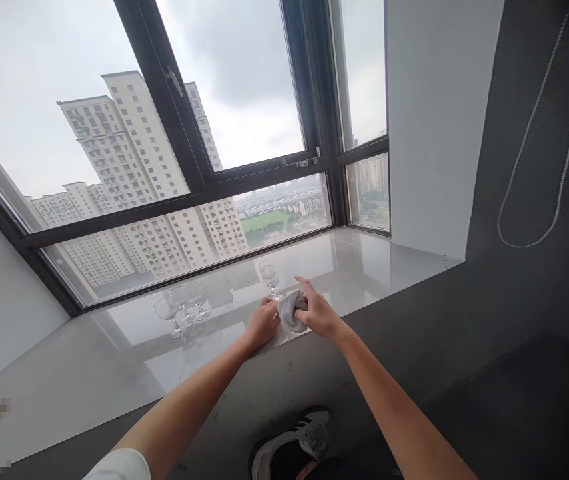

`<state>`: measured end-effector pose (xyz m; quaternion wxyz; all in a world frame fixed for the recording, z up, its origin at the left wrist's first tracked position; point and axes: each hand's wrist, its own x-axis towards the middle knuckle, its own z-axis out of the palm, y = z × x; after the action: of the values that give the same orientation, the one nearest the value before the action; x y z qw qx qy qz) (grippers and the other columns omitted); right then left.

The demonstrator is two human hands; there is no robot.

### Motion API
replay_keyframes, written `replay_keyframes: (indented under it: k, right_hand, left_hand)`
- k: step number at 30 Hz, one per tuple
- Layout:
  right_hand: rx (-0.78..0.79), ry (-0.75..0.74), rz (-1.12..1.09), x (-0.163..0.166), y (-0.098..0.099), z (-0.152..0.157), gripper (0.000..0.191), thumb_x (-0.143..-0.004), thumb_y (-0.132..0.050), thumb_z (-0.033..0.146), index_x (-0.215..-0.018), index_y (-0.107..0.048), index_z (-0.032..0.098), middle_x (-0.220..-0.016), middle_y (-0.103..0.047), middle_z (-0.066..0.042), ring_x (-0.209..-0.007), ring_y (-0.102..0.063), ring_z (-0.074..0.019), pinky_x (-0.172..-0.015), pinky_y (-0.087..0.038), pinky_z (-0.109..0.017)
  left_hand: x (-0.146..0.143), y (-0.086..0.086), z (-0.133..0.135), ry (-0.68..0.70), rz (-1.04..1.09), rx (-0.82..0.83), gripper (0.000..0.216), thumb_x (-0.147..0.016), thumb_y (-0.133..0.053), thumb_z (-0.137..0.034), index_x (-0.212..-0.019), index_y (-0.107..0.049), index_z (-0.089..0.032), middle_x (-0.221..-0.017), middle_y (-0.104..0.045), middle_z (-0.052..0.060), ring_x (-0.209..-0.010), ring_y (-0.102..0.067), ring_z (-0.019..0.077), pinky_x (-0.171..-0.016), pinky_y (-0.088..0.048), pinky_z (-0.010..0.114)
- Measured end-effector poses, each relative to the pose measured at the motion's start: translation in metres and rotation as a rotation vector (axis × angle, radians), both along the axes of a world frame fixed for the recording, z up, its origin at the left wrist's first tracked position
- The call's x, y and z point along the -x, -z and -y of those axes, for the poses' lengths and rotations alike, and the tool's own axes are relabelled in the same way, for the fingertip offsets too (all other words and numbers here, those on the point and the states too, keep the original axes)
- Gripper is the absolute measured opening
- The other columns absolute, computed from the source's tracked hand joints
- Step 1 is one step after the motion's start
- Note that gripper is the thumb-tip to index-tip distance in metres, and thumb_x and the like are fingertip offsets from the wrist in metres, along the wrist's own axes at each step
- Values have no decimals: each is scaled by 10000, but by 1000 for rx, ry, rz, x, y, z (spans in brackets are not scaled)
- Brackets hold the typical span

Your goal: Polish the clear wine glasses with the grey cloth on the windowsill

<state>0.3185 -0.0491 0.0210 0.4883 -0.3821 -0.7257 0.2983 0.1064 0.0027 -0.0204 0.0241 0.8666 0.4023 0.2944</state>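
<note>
Over the front part of the glossy sill (364, 283), my right hand (320, 313) is closed on a light grey cloth (292, 310), its index finger pointing up and away. My left hand (263, 323) is right against the cloth's left side with its fingers curled. What those fingers grip, if anything, is hidden by the hand and the cloth. Just beyond both hands stands an upright clear stemmed glass (268, 275). Further left on the sill, several more stemmed glasses (170, 312) are grouped close together, also upright.
A dark-framed window (192, 197) rises behind the sill, with a handle (174, 81) on one sash. White wall (434, 127) borders it on the right, where a beaded cord loop (529, 243) hangs. A shoe (309, 433) shows below the sill's front edge.
</note>
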Motion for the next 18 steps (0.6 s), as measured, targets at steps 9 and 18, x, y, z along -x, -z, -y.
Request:
replay_keyframes:
  k: [9, 18]
  right_hand:
    - [-124, 108, 50, 4, 0, 0, 759, -739, -504, 160, -1475, -324, 194, -752, -611, 17, -663, -559, -149, -675, -448, -249]
    - [-229, 204, 92, 7, 8, -1, 741, -806, -478, 179, -1500, -220, 172, -826, -645, -17, -633, -581, -143, -637, -465, -227]
  left_hand:
    - [2, 3, -3, -78, -8, 3, 166, -897, -491, -178, -854, -650, -202, -872, -665, 66, -939, -541, 237, -863, -435, 359]
    - [2, 3, -1, -138, -38, -8, 132, -878, -501, -148, -821, -609, -198, -843, -652, 53, -947, -544, 230, -845, -428, 340]
